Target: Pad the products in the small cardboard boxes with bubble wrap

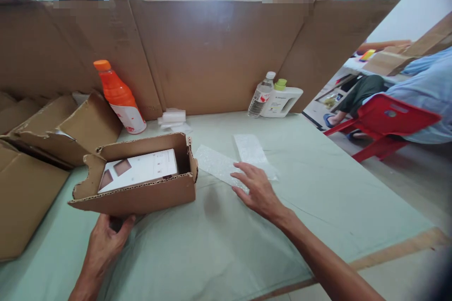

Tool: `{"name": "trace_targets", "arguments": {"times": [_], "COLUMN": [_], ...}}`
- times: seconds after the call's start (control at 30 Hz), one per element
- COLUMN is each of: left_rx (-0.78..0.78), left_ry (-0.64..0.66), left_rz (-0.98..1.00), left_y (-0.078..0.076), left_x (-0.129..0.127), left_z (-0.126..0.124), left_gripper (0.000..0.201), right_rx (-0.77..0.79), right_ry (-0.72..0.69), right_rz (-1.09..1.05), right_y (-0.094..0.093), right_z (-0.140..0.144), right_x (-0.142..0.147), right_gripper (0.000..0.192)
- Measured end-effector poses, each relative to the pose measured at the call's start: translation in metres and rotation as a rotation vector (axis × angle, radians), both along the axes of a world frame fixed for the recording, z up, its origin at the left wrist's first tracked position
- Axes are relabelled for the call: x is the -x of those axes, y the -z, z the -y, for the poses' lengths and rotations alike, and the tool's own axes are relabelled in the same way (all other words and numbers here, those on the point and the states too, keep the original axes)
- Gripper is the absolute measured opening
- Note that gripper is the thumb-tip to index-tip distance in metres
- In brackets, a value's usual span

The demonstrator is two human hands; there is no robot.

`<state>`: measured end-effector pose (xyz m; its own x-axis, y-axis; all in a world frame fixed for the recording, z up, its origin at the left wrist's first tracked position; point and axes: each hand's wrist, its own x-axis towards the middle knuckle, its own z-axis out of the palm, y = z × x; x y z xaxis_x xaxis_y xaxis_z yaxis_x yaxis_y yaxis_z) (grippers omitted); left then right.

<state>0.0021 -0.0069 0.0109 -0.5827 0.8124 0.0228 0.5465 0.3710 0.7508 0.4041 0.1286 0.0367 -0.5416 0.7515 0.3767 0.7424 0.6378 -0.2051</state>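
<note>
Cardboard box (141, 188), brown and open-topped, holds a white card; left hand (106, 240) grips its near edge, right hand (256, 188) lies flat, open, on a white foam sheet (219, 164).

The left hand (106, 240) sits near, low on the left, fingers curled upward in a loose grip, forearm running down out of view. The right hand (256, 188) lies flat, palm down, fingers spread leftward, its bare forearm stretching back to the near right.
</note>
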Motion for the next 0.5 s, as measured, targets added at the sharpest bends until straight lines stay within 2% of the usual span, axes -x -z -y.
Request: {"name": "trace_targets", "arguments": {"times": [0.2, 0.37, 0.5], "left_rx": [-0.009, 0.014, 0.027], "left_ry": [0.042, 0.017, -0.03], "left_rz": [-0.028, -0.053, -0.069], "left_y": [0.006, 0.007, 0.011], "left_x": [0.003, -0.002, -0.007], "left_z": [0.004, 0.007, 0.008], "left_gripper": [0.058, 0.055, 0.05], "right_rx": [0.2, 0.221, 0.221], "right_ry": [-0.113, -0.183, -0.192], "right_rz": [0.11, 0.006, -0.092], "right_y": [0.019, 0.032, 0.035], "right_z": [-0.044, -0.086, -0.103], "right_x": [0.058, 0.087, 0.103], "right_gripper": [0.033, 0.03, 0.028]}}
